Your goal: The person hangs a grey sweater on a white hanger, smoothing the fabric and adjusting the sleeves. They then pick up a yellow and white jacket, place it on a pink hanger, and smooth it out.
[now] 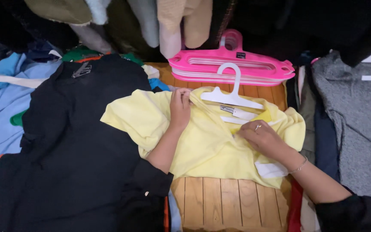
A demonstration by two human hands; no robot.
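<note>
A pale yellow shirt [202,141] lies spread on a wooden slatted table [224,202]. A white plastic hanger [232,96] sits in its neck opening, hook pointing away from me. My left hand [180,107] pinches the shirt's collar at the hanger's left arm. My right hand [263,137], with a ring and a thin bracelet, presses on the shirt's front near the neckline, fingers gripping the fabric. A white tag [270,169] lies on the shirt by my right wrist.
A stack of pink hangers [232,64] rests at the table's far edge. A black garment [74,146] covers a pile of clothes on the left, with light blue fabric [1,116] beside it. Grey cloth [357,120] lies at right. Garments hang above.
</note>
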